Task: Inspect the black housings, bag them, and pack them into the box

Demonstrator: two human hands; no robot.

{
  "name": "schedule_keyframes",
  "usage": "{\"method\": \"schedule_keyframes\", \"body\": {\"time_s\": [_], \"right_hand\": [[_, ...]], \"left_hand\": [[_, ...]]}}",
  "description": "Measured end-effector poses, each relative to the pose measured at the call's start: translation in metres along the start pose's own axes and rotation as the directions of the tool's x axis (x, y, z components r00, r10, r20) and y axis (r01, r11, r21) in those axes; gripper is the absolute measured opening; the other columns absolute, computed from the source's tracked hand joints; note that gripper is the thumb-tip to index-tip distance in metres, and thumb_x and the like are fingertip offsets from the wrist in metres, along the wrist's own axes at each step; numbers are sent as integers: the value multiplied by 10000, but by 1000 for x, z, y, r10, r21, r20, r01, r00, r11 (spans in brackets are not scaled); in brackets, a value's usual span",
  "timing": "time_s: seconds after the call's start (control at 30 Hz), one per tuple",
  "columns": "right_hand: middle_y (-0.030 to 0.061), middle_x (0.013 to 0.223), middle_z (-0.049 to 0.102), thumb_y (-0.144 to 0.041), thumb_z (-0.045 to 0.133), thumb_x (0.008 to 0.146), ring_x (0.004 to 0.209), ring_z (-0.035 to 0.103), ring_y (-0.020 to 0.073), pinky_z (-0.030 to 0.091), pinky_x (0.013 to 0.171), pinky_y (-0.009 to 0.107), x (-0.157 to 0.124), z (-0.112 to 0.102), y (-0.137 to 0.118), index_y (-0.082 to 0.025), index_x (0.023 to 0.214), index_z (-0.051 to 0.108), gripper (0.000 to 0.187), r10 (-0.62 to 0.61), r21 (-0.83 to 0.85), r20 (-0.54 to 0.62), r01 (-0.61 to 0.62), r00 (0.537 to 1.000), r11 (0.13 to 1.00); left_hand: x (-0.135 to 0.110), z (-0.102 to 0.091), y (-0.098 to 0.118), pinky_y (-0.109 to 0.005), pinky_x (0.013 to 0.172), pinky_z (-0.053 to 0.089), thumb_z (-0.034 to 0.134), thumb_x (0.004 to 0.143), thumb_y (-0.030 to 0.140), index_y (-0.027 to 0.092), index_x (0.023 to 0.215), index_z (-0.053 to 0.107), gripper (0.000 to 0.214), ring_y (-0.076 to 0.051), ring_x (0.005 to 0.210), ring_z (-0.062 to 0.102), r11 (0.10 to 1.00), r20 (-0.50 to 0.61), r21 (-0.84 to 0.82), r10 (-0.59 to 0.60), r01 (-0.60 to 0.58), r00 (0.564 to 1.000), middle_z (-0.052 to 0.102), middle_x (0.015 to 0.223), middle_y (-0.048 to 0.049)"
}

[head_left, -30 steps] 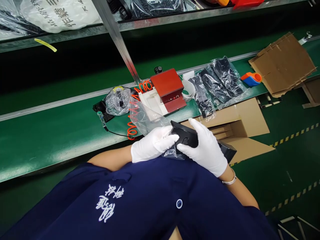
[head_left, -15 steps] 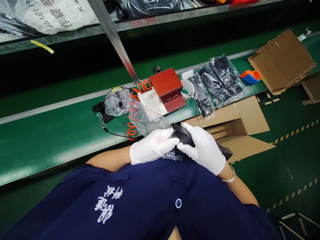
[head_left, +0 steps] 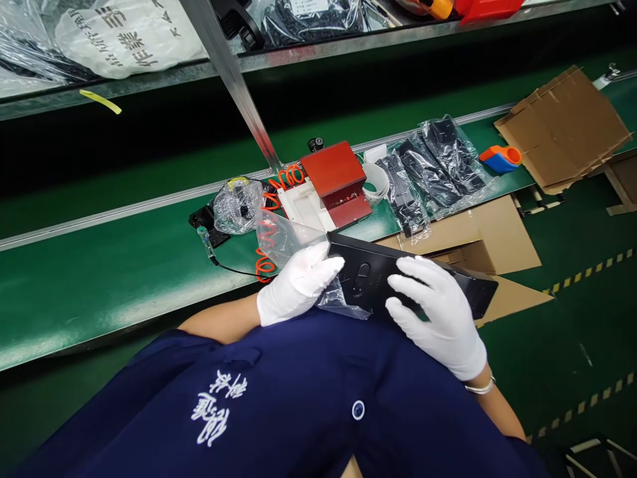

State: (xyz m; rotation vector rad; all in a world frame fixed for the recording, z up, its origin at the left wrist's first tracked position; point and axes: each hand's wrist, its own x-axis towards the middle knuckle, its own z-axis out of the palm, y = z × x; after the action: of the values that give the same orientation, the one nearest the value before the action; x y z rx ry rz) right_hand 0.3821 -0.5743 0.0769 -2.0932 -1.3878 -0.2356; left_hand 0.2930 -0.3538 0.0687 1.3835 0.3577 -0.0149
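A long black panel (head_left: 371,269) with oval recesses in its face lies slantwise in front of my chest. My white-gloved left hand (head_left: 301,282) grips its left end, together with a clear plastic bag (head_left: 341,299) bunched below it. Part of the bag spreads up over the bench edge. My right hand (head_left: 440,312), also gloved in white, has its fingers spread over the panel's face near the middle; whether the fingertips press on it I cannot tell. Beyond the right hand the panel's far end sticks out over an open cardboard box (head_left: 502,239).
On the green bench (head_left: 99,292) stand a red-and-white device (head_left: 333,172) with a coiled orange hose (head_left: 265,259), a white tape roll (head_left: 375,184), bagged black parts (head_left: 442,166) and an orange-blue tape dispenser (head_left: 501,159). Flattened cardboard (head_left: 565,129) lies at the right. A metal post (head_left: 239,93) rises behind.
The black panel has turned, so its broad face and long right end now show. My right hand has let go its close grip, moved right and spread its fingers. My left hand shifted slightly left.
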Motion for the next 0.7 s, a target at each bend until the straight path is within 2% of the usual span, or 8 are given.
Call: {"method": "schedule_keyframes", "body": {"time_s": [0.2,0.33,0.4,0.47,0.6,0.63,0.7], "right_hand": [[35,882,713,-275,647,940,790,656,170,522,992,468,10,3,-7,-190,1134,690,216,-107,-99,104,117,989,988],[17,810,689,-282,649,939,704,612,159,521,964,453,15,3,-12,-187,1113,719,210,-145,-199,128,169,981,965],[18,820,698,-277,637,945,709,618,164,517,974,456,16,3,-11,-190,1107,716,200,-151,-193,133,175,979,965],[44,886,722,-274,618,954,773,649,181,530,948,431,16,2,-9,-177,1107,703,200,-121,-145,117,137,986,980],[177,1187,710,-354,580,973,1088,672,275,549,929,415,12,6,0,-104,1224,639,359,69,-93,6,-68,998,993],[196,1235,694,-397,578,971,1133,664,295,549,941,430,11,8,1,-90,1262,620,425,122,-92,15,-120,992,989],[194,1227,700,-482,581,952,1107,680,318,561,910,453,12,13,2,-90,1311,597,531,224,-88,125,-214,967,973]], "left_hand": [[1,7,5,-397,938,566,647,862,388,180,891,645,210,-233,927,688,995,55,-88,58,-53,997,732,946,-43],[0,7,4,-412,926,575,633,870,384,169,915,647,220,-240,917,699,993,69,-116,42,-33,997,736,936,-50],[-1,7,3,-414,918,577,624,876,393,167,926,640,232,-242,919,699,993,71,-112,41,-33,997,736,951,-56],[-2,6,2,-412,914,579,624,882,404,166,930,632,242,-242,923,698,994,80,-102,50,-42,996,735,965,-63],[-2,4,-1,-397,921,571,600,915,413,168,935,625,247,-234,936,696,993,142,-70,99,-90,985,732,1001,-75],[-2,4,-1,-395,937,563,588,924,403,168,955,626,240,-233,957,692,993,168,-57,115,-107,979,729,1023,-76],[-2,3,-1,-385,943,552,564,936,372,167,996,626,222,-227,978,683,991,222,-21,135,-133,966,722,1042,-75]]}}
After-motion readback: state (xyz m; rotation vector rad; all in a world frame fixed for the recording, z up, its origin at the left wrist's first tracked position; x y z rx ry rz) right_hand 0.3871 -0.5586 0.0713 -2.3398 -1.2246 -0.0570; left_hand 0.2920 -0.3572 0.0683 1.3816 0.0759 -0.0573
